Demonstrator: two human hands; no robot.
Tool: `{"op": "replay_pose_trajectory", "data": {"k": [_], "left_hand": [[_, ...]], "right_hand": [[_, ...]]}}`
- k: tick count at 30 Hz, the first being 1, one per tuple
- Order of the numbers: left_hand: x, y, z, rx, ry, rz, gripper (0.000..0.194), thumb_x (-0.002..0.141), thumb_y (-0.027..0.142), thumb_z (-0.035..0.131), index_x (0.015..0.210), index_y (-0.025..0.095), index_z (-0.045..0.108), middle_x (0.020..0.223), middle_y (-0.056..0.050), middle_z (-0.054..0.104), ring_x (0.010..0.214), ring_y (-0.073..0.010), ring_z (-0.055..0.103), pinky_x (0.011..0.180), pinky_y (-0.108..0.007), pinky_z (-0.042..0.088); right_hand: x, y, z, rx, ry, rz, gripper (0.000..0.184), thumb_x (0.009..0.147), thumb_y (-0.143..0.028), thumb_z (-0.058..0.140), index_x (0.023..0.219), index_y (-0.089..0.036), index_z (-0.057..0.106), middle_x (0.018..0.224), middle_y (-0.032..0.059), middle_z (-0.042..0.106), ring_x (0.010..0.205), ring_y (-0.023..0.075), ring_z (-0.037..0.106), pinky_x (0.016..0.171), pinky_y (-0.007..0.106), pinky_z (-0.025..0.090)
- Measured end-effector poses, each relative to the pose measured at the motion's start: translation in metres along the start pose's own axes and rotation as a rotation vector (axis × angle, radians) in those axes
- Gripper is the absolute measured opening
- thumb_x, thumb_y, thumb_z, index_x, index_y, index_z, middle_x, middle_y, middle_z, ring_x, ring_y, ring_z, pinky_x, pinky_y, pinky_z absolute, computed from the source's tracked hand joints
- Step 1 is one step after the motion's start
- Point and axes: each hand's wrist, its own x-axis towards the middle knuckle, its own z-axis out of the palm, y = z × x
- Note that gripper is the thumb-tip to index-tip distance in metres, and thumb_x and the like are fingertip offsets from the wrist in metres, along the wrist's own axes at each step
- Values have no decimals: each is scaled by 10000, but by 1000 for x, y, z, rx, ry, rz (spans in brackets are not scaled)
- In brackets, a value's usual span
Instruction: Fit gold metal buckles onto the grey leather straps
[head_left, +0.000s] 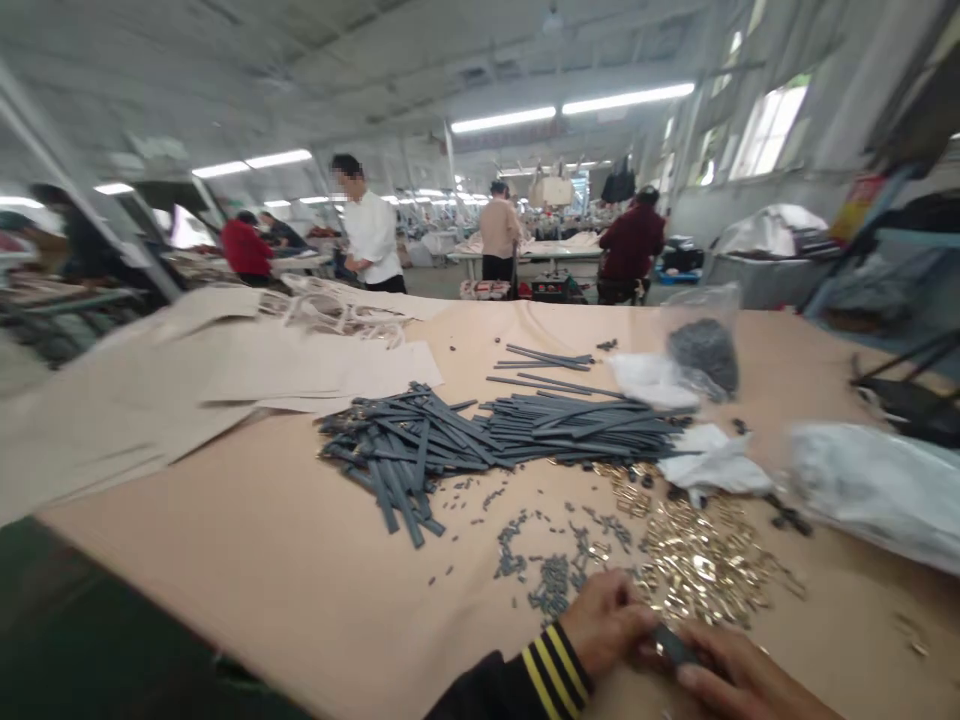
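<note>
Left hand [609, 622] and right hand [739, 665] pinch one dark strap [675, 646]

Fingers of both hands close on the strap, held between them at the near right of a tan table [262, 560]. Beyond lie scattered gold fittings [705, 565] and, to their left, small dark pieces [553, 585]. Farther off, a pile of dark strips [585, 425] stretches across the middle, with pale sheets [322, 365] at left. A person in a white top [375, 235] stands past the table.

Ceiling lights [628, 99] — lit, window [776, 128], white-shirted person [373, 235]
</note>
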Motion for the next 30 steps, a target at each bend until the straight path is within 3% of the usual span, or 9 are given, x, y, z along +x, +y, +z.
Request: {"op": "replay_pose_trajectory", "data": {"k": [1, 3, 5, 11, 16, 18, 21, 23, 30], "left_hand": [[0, 3, 1, 6, 16, 13, 360, 620, 460, 642, 656, 155, 453, 538, 36, 512, 497, -86, 481, 484, -204, 371], [1, 7, 2, 13, 6, 16, 330, 668, 436, 606, 675, 164, 421, 522, 36, 527, 468, -83, 484, 467, -202, 379], [2, 7, 3, 0, -11, 15, 317, 694, 423, 583, 687, 170, 392, 516, 33, 545, 447, -79, 492, 455, -198, 390], [2, 8, 2, 11, -128, -113, 308, 700, 419, 566, 739, 151, 417, 491, 37, 549, 376, -66, 493, 397, -176, 396], [1, 8, 4, 99, -146, -138, 277, 750, 420, 481, 715, 151, 426, 503, 43, 520, 342, -60, 476, 310, -139, 332], [1, 7, 5, 137, -87, -110, 254, 781, 408, 435, 720, 163, 405, 477, 63, 486, 324, -57, 458, 285, -125, 293], [2, 3, 5, 187, -56, -80, 253, 811, 398, 388, 707, 168, 399, 457, 69, 464, 317, -49, 437, 286, -116, 269], [3, 0, 4, 206, -55, -70, 262, 820, 398, 374, 702, 166, 404, 457, 63, 469, 316, -44, 428, 291, -114, 257], [4, 0, 4, 223, -48, -90, 248, 808, 397, 381, 693, 177, 394, 462, 71, 456, 325, -58, 455, 282, -121, 278]], "right_hand": [[-1, -5, 0, -8, -54, -27, 328, 742, -490, 498, 894, -225, 618, 918, 50, 638, 830, 222, 570, 733, 294, 456], [1, -13, 1, 71, -129, -22, 345, 820, -453, 398, 816, -171, 595, 671, 18, 604, 563, 136, 529, 521, 223, 422], [5, -17, 3, 142, -121, -4, 327, 833, -420, 395, 791, -151, 576, 565, -23, 531, 461, 92, 457, 439, 183, 353], [5, -16, 0, -65, -21, -100, 245, 835, -276, 421, 676, -157, 564, 557, -28, 542, 531, 100, 496, 543, 197, 372], [12, -17, -11, -213, -89, -119, 239, 843, -242, 402, 687, -175, 569, 581, -22, 594, 546, 111, 536, 535, 191, 378], [25, -21, -18, -318, -13, -123, 218, 834, -242, 423, 707, -183, 590, 634, -12, 620, 592, 122, 553, 565, 199, 386], [50, -24, -27, -535, 270, -92, 173, 813, -211, 446, 749, -186, 605, 729, 10, 634, 696, 146, 563, 654, 226, 387], [67, -24, -29, -602, 374, -57, 175, 811, -183, 432, 778, -182, 604, 764, 26, 632, 736, 159, 562, 684, 242, 381], [93, -17, -29, -678, 445, 10, 180, 823, -184, 426, 829, -184, 606, 819, 50, 625, 777, 168, 563, 699, 240, 371]]}}
